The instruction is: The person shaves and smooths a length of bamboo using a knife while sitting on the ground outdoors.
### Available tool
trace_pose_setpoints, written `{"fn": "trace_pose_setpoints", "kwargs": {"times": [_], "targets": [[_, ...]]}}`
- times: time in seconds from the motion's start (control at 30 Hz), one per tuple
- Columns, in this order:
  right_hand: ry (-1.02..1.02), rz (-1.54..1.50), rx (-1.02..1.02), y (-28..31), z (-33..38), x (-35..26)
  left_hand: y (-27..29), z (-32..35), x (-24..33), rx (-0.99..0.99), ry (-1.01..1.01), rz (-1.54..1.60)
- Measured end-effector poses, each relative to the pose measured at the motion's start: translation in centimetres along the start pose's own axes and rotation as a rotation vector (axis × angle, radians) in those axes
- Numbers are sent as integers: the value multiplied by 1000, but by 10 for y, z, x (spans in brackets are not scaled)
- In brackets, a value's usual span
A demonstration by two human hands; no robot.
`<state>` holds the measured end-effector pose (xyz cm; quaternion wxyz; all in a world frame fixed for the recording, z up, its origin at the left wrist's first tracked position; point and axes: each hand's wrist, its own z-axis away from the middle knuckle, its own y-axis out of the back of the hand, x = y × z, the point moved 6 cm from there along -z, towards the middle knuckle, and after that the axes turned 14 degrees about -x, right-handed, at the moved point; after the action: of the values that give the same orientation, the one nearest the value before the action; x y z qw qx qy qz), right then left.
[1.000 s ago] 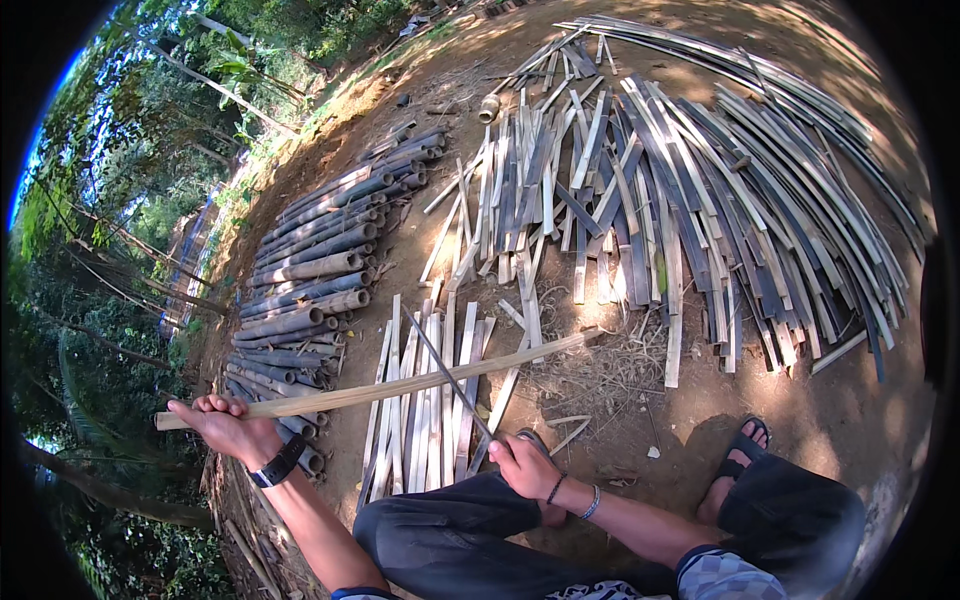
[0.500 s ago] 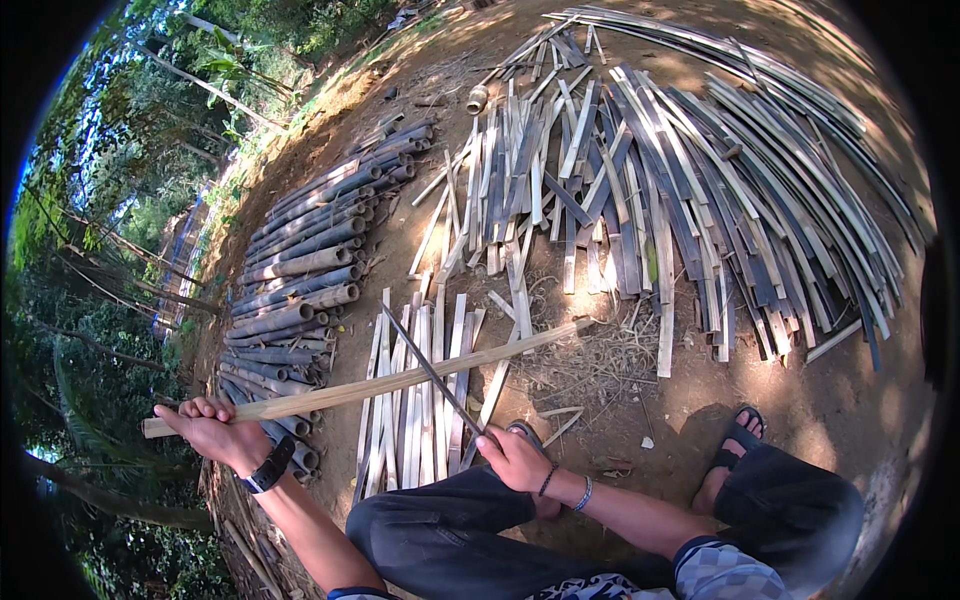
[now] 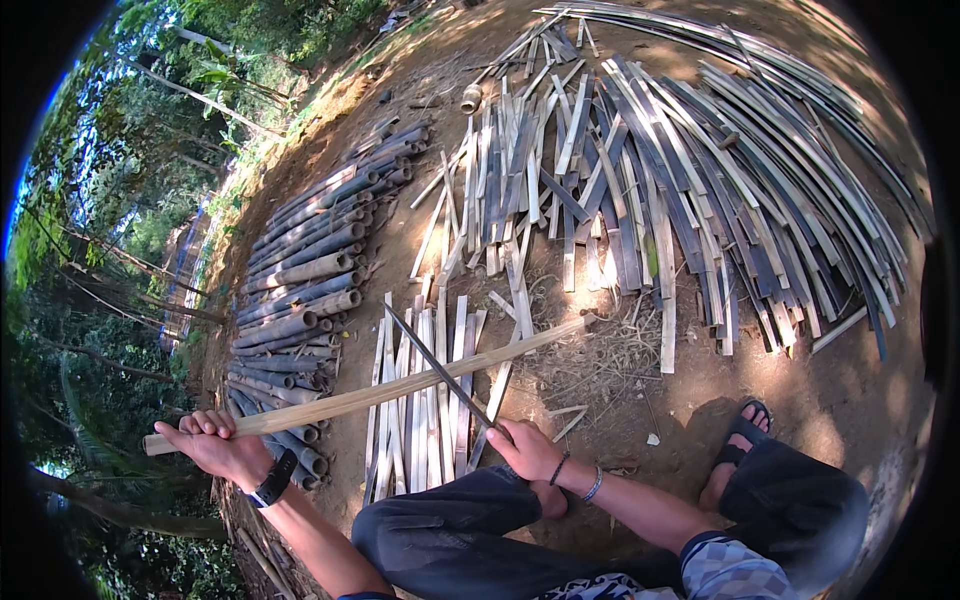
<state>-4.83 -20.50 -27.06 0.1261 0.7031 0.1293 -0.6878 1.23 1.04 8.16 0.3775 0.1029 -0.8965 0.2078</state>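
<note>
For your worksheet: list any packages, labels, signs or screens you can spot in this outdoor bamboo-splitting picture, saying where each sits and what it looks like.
No packages, labels or signs are in view.
Nearest to a screen: a black wristwatch on the left hand, which grips a pale bamboo strip; its face cannot be made out.

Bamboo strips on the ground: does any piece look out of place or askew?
Mostly orderly. One short bamboo tube lies alone at the far edge of the split strips, apart from the stacked round poles.
</note>
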Motion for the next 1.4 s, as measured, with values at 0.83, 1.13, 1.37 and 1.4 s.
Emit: {"fn": "trace_pose_setpoints", "kwargs": {"times": [0.83,1.13,1.37,1.4], "targets": [[-133,-256,141,36,-1,64,-18,4,14,-218,-40,129],[-280,-423,230,55,-5,143,-16,0,11,-299,-14,178],[-70,-411,123,48,-6,123,-7,-8,2,-354,4,214],[16,-298,120,46,-10,121,-6,-10,1,-363,13,218]]}}
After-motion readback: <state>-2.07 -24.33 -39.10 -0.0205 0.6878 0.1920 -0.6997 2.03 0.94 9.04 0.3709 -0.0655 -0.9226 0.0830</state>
